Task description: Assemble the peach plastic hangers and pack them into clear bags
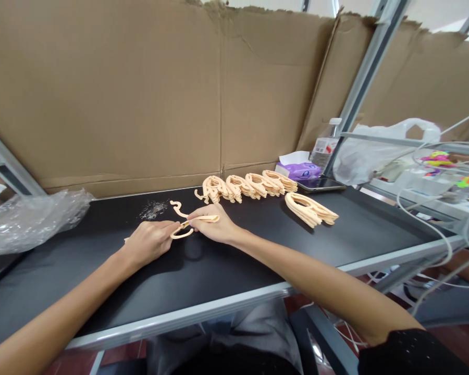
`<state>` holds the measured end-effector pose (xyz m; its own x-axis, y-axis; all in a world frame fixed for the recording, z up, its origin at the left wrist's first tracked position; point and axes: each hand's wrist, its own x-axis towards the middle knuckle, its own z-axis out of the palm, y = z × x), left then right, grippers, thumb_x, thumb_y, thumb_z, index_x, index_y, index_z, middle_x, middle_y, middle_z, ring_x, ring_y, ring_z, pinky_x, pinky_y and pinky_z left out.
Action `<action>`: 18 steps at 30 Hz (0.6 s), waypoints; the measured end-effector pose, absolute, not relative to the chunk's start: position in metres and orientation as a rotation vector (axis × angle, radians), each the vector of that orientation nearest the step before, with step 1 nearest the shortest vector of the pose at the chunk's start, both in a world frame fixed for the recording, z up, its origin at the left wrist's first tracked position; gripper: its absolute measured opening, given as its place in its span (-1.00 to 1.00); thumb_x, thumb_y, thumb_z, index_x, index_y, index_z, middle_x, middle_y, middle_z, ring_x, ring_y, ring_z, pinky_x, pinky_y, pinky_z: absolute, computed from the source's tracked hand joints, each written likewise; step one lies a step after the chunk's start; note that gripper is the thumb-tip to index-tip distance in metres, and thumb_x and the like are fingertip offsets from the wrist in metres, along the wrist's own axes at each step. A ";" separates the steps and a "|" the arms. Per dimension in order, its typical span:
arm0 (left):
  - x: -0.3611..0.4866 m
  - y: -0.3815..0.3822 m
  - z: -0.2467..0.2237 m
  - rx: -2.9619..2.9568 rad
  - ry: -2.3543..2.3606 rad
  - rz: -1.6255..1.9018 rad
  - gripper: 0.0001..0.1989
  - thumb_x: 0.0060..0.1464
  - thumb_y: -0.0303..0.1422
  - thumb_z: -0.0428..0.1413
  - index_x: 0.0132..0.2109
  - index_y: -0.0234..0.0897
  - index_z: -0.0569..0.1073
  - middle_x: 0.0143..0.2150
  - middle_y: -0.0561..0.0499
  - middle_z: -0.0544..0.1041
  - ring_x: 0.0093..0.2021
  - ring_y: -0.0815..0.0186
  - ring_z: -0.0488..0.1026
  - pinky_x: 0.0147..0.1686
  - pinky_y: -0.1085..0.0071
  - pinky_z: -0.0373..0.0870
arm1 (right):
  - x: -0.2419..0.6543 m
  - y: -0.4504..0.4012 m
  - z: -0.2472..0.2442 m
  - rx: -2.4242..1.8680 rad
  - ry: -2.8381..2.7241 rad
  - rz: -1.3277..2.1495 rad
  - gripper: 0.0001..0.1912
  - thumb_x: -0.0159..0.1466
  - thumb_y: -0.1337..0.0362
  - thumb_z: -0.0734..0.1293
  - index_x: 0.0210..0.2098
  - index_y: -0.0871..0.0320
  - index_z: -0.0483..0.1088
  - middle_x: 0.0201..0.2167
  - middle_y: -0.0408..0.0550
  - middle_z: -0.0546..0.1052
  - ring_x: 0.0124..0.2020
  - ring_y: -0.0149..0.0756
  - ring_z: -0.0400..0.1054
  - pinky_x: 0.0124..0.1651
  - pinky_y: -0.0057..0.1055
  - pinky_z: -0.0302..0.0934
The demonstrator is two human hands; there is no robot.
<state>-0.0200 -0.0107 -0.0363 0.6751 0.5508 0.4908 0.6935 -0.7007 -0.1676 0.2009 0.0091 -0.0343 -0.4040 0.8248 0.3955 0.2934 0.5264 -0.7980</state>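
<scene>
Between my two hands is a peach-coloured plastic folding hanger (pixel 182 234), held just above the black tabletop (pixel 226 265). Its curved hook points up and away from me, and a rounded loop hangs below. My left hand (pixel 150 240) is closed around one arm of it, with only a small tip showing past the fingers. Fingers of my right hand (pixel 211 224) pinch the other arm near the middle joint. Behind my right hand stands a row of several stacked folded hangers (pixel 238 188). A separate stack of hangers (pixel 310 209) lies to the right.
White crumbs (pixel 153 210) lie beyond my left hand. Clear plastic wrap (pixel 35 221) covers the left end. At the back right are a purple tissue pack (pixel 299 171), a dark tablet or phone (pixel 322 184) and a bottle (pixel 325 146). Cardboard (pixel 140 94) walls the back.
</scene>
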 end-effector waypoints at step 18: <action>-0.017 -0.013 -0.013 -2.340 -1.406 -1.395 -0.75 0.15 -0.16 0.14 -0.17 -0.20 0.59 -0.20 0.01 0.66 -0.21 0.19 0.60 -0.14 0.31 0.53 | 0.196 0.012 -0.020 -0.911 -1.645 1.253 -0.65 0.12 0.29 0.47 -0.11 0.30 0.48 -0.44 -0.06 0.56 -0.44 -0.38 0.44 -0.36 -0.44 0.32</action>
<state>-0.0173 -0.0133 -0.0133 0.1665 0.6644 0.7286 0.7335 -0.5773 0.3588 0.1961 0.0121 -0.0202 -0.3701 0.9081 0.1960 0.0522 0.2309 -0.9716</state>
